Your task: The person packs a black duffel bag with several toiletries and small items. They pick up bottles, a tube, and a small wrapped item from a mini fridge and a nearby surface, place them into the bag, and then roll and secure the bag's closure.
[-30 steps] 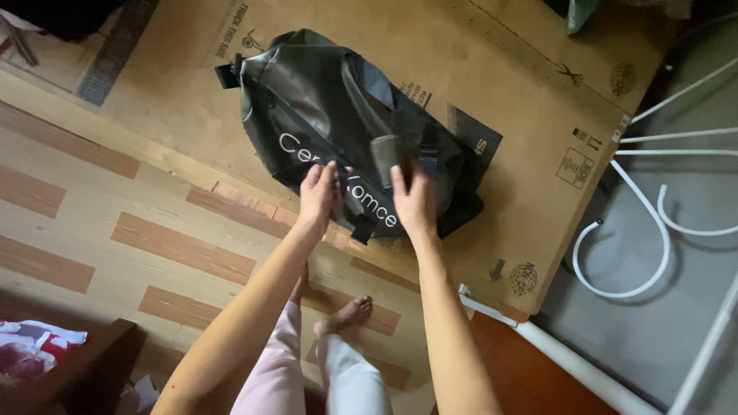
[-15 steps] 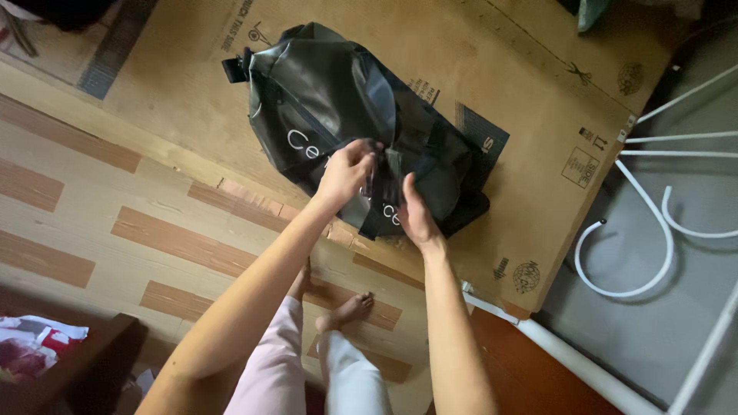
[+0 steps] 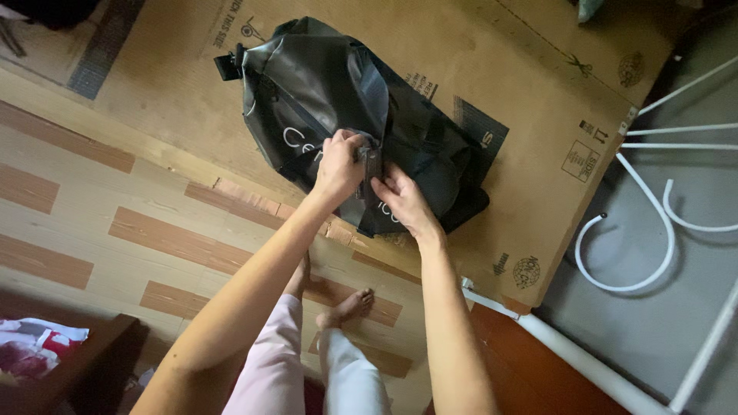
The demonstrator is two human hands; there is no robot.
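Low at the left edge, a crumpled red-and-white cloth [image 3: 31,350] on a dark wooden ledge [image 3: 92,361]. Over pale floor tiling with brown wood-look strips [image 3: 154,230], bare forearms reaching forward. Flat on a large sheet of brown printed cardboard [image 3: 523,84], a glossy black fabric bag with white lettering [image 3: 323,84]. Left hand [image 3: 338,163] curled shut, pinching a grey strap piece [image 3: 372,163] at the bag's middle. Just beside it, right hand [image 3: 403,201] pressing on the bag, fingers [image 3: 383,184] bent against the same strap. Further right, white curved metal tubing [image 3: 661,230] on grey flooring.
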